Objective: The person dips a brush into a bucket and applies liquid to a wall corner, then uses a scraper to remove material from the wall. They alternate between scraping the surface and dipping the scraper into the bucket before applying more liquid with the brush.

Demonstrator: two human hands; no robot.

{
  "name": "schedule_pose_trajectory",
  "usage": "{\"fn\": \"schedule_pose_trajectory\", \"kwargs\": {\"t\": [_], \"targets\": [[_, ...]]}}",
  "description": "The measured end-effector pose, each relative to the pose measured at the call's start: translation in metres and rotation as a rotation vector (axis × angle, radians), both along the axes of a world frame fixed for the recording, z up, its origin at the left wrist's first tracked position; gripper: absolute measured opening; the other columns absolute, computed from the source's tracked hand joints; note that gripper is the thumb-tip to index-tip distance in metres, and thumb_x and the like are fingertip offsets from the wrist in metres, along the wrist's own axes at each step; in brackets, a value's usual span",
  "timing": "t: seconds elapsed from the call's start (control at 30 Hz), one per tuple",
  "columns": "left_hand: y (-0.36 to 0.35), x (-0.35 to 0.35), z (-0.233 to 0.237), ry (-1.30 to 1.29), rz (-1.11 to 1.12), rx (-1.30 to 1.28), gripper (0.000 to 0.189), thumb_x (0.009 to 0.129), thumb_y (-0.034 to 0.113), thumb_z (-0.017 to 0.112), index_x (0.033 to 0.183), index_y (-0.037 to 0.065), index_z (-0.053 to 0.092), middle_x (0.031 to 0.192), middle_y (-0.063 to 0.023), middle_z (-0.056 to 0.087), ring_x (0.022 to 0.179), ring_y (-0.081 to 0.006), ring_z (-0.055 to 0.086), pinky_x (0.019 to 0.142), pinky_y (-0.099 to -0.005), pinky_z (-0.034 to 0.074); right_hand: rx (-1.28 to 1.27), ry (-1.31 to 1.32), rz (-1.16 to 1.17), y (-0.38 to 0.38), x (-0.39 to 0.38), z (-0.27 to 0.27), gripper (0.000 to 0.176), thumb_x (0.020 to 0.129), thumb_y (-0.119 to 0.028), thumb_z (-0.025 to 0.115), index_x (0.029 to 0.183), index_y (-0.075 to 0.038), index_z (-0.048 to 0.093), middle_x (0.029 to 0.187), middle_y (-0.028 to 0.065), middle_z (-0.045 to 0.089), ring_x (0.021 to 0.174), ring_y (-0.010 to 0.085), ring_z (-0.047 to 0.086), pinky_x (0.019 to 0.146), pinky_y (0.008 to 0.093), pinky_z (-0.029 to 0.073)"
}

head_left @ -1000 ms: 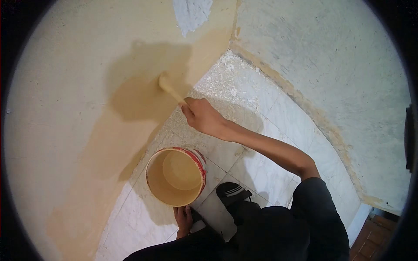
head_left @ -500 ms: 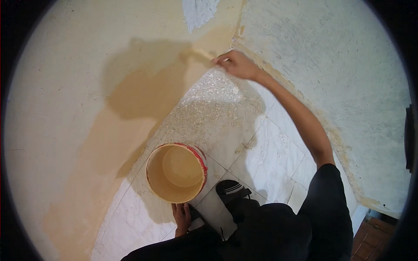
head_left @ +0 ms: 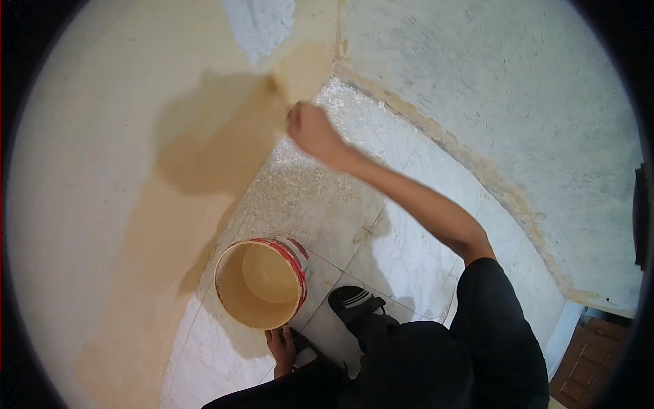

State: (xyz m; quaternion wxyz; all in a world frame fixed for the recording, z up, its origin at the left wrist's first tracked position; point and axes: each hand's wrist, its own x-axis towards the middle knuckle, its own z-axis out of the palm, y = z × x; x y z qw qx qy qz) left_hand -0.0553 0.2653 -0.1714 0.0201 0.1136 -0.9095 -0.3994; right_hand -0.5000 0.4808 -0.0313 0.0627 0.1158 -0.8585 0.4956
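My right hand (head_left: 315, 133) is closed, blurred by motion, beside the left wall near the corner. From its fingers a pale, smeared tool, seemingly a paintbrush (head_left: 281, 85), reaches to the wall (head_left: 88, 170). Around it the plaster shows a darker, damp-looking tan band. A round bucket (head_left: 300, 255) with red and white marks outside stands on the floor, tan inside, with pale liquid at its bottom. At its near rim is my left hand (head_left: 280, 349), fingers curled against the edge; part of the grip is hidden.
Pale flakes and crumbs (head_left: 310, 180) lie on the marble-look tiles (head_left: 409, 245) along the wall. A whitish bare patch (head_left: 261, 27) shows higher up. My sandalled foot (head_left: 354, 303) is right of the bucket. A grey wall (head_left: 490, 88) curves along the right, with a brown panelled door (head_left: 589, 358) beyond.
My right hand has swept left and slightly down along the wall with the tool. The view has shifted a little; my left hand stays at the bucket's rim.
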Motion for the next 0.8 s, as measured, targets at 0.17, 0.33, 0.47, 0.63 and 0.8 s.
{"fn": "schedule_pose_trajectory", "kwargs": {"t": [0.17,0.33,0.47,0.63,0.8], "targets": [[0.001,-0.004,0.001,-0.047,-0.016,0.008,0.015,0.093,0.012,0.049,0.099,0.001,0.058,0.102,-0.0168,0.05,0.084,-0.0277,0.054,0.068,-0.0348,0.046,-0.005,-0.128,0.329,-0.019,0.064,0.007,0.017,0.086,-0.01,0.051,0.086,0.005,0.057,0.074,0.0267,0.059,0.069,0.0412,0.061,0.064,0.0471,0.046],[-0.002,0.001,-0.006,0.005,-0.024,-0.062,0.016,0.094,0.013,0.049,0.099,0.001,0.058,0.102,-0.0162,0.05,0.082,-0.0262,0.054,0.069,-0.0344,0.046,-0.083,-0.045,0.563,0.033,0.015,-0.001,0.024,0.09,-0.009,0.049,0.102,0.004,0.064,0.083,0.0214,0.066,0.069,0.0218,0.062,0.067,0.0349,0.05],[-0.001,0.004,-0.01,0.005,0.025,0.004,0.016,0.094,0.011,0.048,0.101,0.001,0.058,0.103,-0.0157,0.049,0.081,-0.0247,0.054,0.069,-0.0342,0.046,0.145,-0.133,0.465,0.084,-0.068,-0.002,0.033,0.094,-0.027,0.053,0.082,0.001,0.066,0.06,0.0029,0.056,0.055,0.0109,0.05,0.053,0.03,0.043],[0.0,0.005,-0.011,-0.041,0.029,-0.02,0.015,0.093,0.01,0.049,0.1,-0.001,0.057,0.103,-0.016,0.049,0.082,-0.026,0.054,0.07,-0.0355,0.046,0.196,-0.287,0.302,0.116,-0.113,0.005,0.038,0.091,-0.031,0.057,0.07,-0.001,0.064,0.05,-0.0016,0.045,0.041,0.0085,0.038,0.039,0.0285,0.033],[-0.003,0.0,-0.01,0.023,-0.1,-0.102,0.015,0.093,0.01,0.049,0.098,-0.003,0.056,0.103,-0.0173,0.05,0.088,-0.0294,0.053,0.073,-0.0372,0.046,0.174,-0.194,-0.029,0.125,-0.116,-0.011,0.039,0.086,-0.029,0.058,0.067,0.004,0.064,0.054,0.0105,0.055,0.046,0.0199,0.051,0.05,0.0352,0.044]]}}
